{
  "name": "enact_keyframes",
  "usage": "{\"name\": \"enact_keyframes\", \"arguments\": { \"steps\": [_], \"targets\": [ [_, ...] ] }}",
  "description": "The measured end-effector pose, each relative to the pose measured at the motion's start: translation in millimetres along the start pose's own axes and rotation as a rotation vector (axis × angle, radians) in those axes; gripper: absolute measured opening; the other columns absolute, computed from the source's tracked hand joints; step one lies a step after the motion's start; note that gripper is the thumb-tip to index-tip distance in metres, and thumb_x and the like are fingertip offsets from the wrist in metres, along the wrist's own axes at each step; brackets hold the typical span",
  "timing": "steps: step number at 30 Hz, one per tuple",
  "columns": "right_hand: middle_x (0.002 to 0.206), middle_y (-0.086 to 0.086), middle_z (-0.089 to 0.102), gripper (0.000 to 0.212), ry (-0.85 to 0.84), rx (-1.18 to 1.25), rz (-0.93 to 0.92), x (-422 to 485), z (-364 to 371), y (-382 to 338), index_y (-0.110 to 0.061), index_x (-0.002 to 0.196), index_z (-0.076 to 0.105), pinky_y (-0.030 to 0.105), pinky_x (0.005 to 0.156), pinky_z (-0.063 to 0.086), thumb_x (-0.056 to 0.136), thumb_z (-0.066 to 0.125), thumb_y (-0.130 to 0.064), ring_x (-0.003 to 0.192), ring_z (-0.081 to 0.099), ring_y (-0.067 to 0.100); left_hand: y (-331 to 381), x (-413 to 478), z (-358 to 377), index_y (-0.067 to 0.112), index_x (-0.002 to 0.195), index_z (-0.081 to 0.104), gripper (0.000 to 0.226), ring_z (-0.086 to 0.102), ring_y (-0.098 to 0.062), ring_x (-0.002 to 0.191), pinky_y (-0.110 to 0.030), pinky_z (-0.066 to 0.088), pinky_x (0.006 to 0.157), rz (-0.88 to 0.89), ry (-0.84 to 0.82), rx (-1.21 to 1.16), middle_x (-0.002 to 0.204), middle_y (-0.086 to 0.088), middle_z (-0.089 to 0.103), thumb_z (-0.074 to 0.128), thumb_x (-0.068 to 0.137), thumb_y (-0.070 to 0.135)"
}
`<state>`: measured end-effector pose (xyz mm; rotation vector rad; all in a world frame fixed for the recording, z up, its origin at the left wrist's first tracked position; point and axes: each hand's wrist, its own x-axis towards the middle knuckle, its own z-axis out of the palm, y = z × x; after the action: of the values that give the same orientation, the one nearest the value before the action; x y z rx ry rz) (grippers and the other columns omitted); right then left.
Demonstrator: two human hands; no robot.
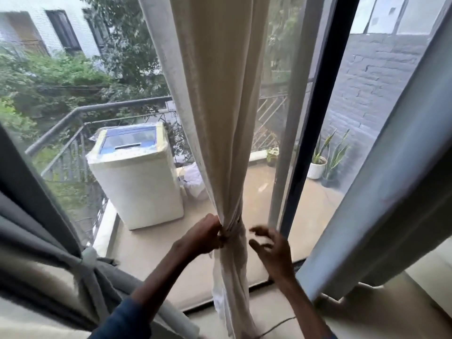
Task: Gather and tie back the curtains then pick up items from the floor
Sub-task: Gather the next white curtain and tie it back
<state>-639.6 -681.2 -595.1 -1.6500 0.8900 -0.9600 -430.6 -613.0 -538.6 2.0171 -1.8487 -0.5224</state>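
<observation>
Pinching the tie [231, 233] round one curtain [220, 118] with raised left grip [204, 234]; holding right grip [271, 248] just beside it, spread open, empty.

We're in a home here, a flat's living space. A cream curtain [220, 106] hangs at a dark-framed glass door [315, 133], with a grey curtain [49, 241] tied back near left. Beyond are a balcony railing [80, 111], a top-loading washing machine [137, 177], potted snake plants [318, 162] far right, and a neighbouring apartment block [31, 25] behind trees.
</observation>
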Motion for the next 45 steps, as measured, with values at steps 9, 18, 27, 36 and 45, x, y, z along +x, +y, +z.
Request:
{"name": "enact_keyframes", "arguments": {
  "steps": [9,18,27,36,45],
  "targets": [
    [0.095,-0.005,0.077,0.023,-0.367,-0.03,-0.074,13,2,-27,-0.021,0.102,0.077,0.051,0.075,0.057,0.09,0.074,-0.04,0.096,0.073,0.015,11,-21,-32,0.008,0.093,0.075,0.025,0.059,0.0,0.073,-0.018,0.05,0.064,0.057,-0.097,0.042,0.084,0.008,0.064,0.084,0.071,0.001],
    [0.089,0.01,0.079,0.045,-0.437,0.254,0.176,-3,11,-28,-0.007,0.118,0.064,0.029,0.079,0.055,0.08,0.081,-0.026,0.083,0.073,0.012,35,-37,-32,-0.006,0.107,0.068,0.024,0.059,-0.043,0.106,-0.037,0.036,0.074,-0.072,0.119,0.421,0.114,-0.029,0.065,0.065,0.089,0.01],
    [0.078,0.005,0.074,0.07,-0.33,0.223,0.295,-11,10,-27,-0.009,0.137,0.048,0.016,0.058,0.048,0.08,0.085,-0.027,0.065,0.063,0.002,28,-49,-3,0.0,0.083,0.07,0.021,0.054,-0.007,0.073,-0.007,0.036,0.062,0.059,0.185,-0.055,0.08,-0.003,0.067,0.065,0.071,-0.016],
    [0.096,0.012,0.072,0.087,-0.189,0.213,0.301,-14,5,-26,-0.027,0.138,0.044,0.038,0.062,0.061,0.067,0.093,-0.034,0.088,0.071,0.013,34,-62,2,0.022,0.105,0.071,0.025,0.066,-0.002,0.097,-0.025,0.055,0.081,-0.002,-0.11,-0.585,0.099,0.015,0.073,0.073,0.082,0.015],
    [0.084,0.006,0.075,0.016,-0.398,0.053,0.181,-2,-27,-21,-0.014,0.095,0.078,0.028,0.058,0.054,0.083,0.083,-0.022,0.078,0.07,0.013,38,-55,9,0.014,0.12,0.066,0.049,0.059,-0.011,0.116,-0.036,0.049,0.104,-0.078,0.117,-0.637,0.125,-0.005,0.066,0.058,0.086,0.047]
  ]
}}
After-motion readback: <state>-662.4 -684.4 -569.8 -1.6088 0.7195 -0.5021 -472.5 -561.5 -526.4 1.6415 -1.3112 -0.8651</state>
